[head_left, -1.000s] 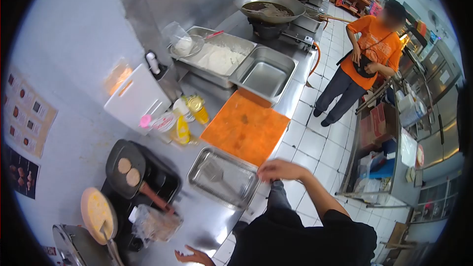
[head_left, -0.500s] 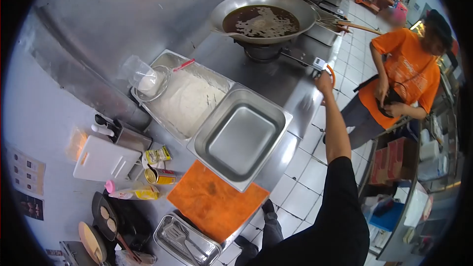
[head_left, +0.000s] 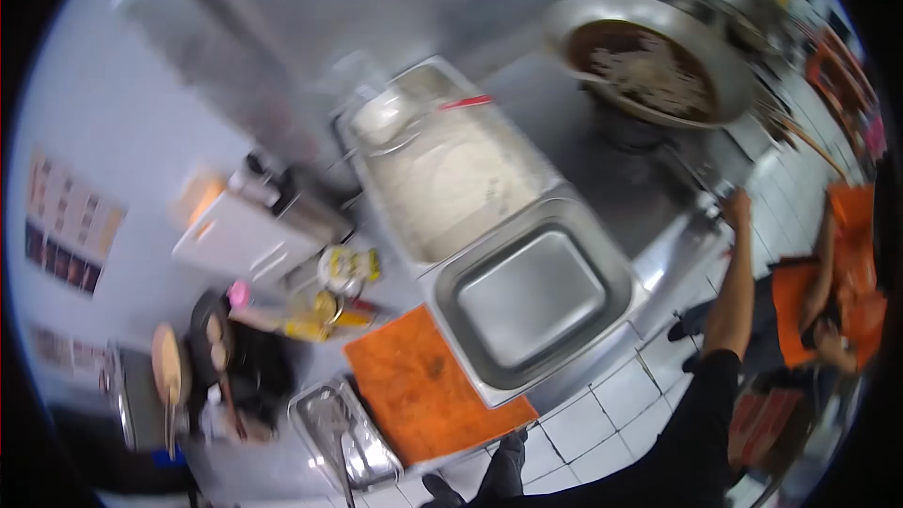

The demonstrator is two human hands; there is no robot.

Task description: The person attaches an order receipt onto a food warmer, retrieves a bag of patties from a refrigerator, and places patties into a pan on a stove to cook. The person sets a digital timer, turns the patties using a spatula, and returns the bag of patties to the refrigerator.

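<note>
Head view: right hand [head_left: 738, 210] at the burner control [head_left: 712, 211]

The right arm stretches past the metal pan [head_left: 531, 296] to the counter's front edge, where the control sits near the wok [head_left: 734, 85]. Blur hides the fingers, so I cannot tell whether they pinch it or only touch. The wok, holding dark, foam-flecked liquid [head_left: 649, 71], rests over the burner. White powder [head_left: 451, 174] fills a tray beside the pan.

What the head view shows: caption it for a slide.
Right hand at the edge of a steel counter, near a wok of dark liquid.
</note>
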